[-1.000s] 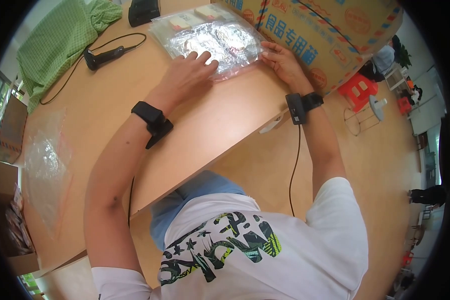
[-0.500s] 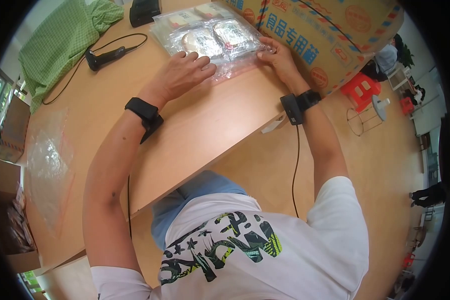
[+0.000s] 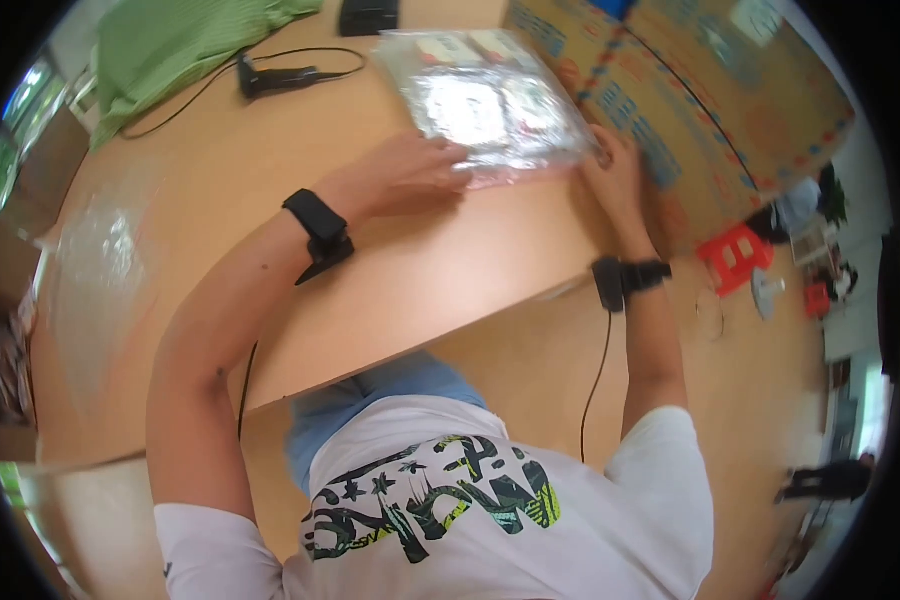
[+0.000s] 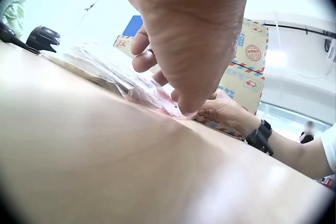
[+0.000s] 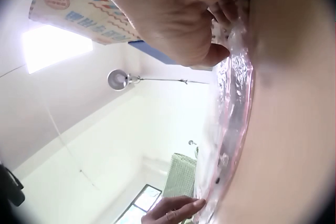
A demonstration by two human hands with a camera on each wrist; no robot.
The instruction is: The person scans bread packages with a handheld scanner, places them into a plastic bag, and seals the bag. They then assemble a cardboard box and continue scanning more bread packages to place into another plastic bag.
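A: What do the wrist views add?
B: Left wrist: left hand (image 3: 400, 175) up close, thumb and finger pinching the pink edge of the bag (image 3: 490, 105). Right wrist: a lamp (image 5: 118, 79), upper left, absent from the head view. Right hand (image 3: 615, 175) pinches the bag's near right corner, thumb showing; the other fingertips are partly hidden.
A: Only in head?
B: Scanner (image 3: 280, 78), upper left; clear sheet (image 3: 100, 250), left side; red stool (image 3: 735, 258), right side.
A: Where's the bag?
B: Head view, upper middle, flat on the table (image 3: 410, 290), just beside the carton (image 3: 690, 110).
A: Counts, quick.
B: Two hands, one bag. Four packs show through its plastic: two silvery (image 3: 467, 108), nearer the hands, and two pale, behind. One scanner, one carton, one green cloth (image 3: 175, 50), one clear sheet, one red stool.
A: Versus the earlier frame?
B: Head view shifts: scanner, bag and carton all sit further right in frame, with more carton top in view. Picture's blurrier. Glare now whites out the left silvery pack. Right hand's still on the same corner, left still at the near edge.
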